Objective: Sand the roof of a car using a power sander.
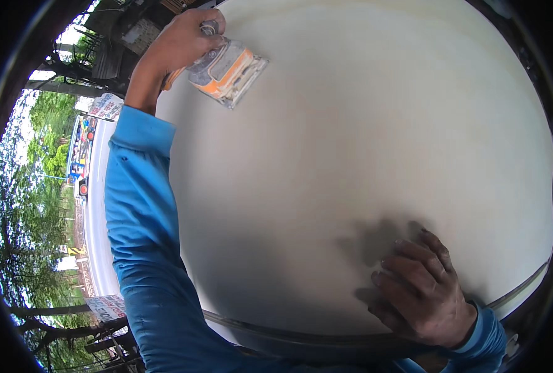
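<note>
A dusty orange and grey power sander point(230, 68) sits against the large off-white panel point(326, 143), near its upper left edge. My left hand point(186, 40) is wrapped round the sander's top, with that arm stretched far forward in a blue sleeve. Low on the right, my right hand point(422, 289) is spread over the same panel with its fingers apart and bent. Its shadow falls beside the fingertips; whether they touch the surface I cannot tell. Nothing shows in this hand.
A dark strip point(301, 336) runs along the panel's near edge, and dark edging borders its right side. Beyond the left edge lie a road point(99, 230), trees point(46, 137), signboards point(106, 107) and a vehicle point(80, 155). Dark clutter stands at the upper left.
</note>
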Demonstrator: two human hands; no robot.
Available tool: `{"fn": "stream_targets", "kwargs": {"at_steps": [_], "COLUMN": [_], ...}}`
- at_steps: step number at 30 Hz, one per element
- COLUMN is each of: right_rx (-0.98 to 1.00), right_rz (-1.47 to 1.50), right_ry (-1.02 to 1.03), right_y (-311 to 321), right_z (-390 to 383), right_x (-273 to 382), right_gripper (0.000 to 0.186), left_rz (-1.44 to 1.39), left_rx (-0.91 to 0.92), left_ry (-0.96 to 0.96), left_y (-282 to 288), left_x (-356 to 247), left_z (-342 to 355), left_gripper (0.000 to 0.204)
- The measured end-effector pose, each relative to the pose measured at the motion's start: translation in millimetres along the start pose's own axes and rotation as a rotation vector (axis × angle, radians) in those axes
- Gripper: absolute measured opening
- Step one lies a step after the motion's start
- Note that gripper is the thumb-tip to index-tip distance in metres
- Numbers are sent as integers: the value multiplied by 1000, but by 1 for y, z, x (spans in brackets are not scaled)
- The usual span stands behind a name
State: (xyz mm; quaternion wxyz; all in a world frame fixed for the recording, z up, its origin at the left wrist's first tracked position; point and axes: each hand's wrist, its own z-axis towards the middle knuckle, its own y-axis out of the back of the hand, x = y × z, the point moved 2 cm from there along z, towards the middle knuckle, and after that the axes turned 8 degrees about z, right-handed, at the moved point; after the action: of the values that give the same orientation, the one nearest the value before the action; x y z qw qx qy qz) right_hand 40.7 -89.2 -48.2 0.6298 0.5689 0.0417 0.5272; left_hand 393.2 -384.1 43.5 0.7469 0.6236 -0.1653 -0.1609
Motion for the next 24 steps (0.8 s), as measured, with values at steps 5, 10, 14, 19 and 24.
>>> {"fn": "stream_targets", "kwargs": {"at_steps": [5,10,14,19,24], "right_rx": [-11,-25,-47,60,97], "right_rz": [7,15,6,11,25], "right_ry": [-56,-57,-16,-68,-115], "right_y": [4,6,4,6,6], "right_z": [-4,5,9,4,1], "right_x": [-4,0,7,10,11], "right_gripper": [34,32,33,45,50], "left_rz": [39,29,-36,-55,-48], "left_rx": [11,8,6,-17,-94], "left_ry": [176,229,126,-31,-81], "left_y": [-21,-16,3,18,22], "left_x": [96,114,43,-61,-63], "left_z": [45,54,25,-35,-34], "left_gripper": [12,24,23,20,23]}}
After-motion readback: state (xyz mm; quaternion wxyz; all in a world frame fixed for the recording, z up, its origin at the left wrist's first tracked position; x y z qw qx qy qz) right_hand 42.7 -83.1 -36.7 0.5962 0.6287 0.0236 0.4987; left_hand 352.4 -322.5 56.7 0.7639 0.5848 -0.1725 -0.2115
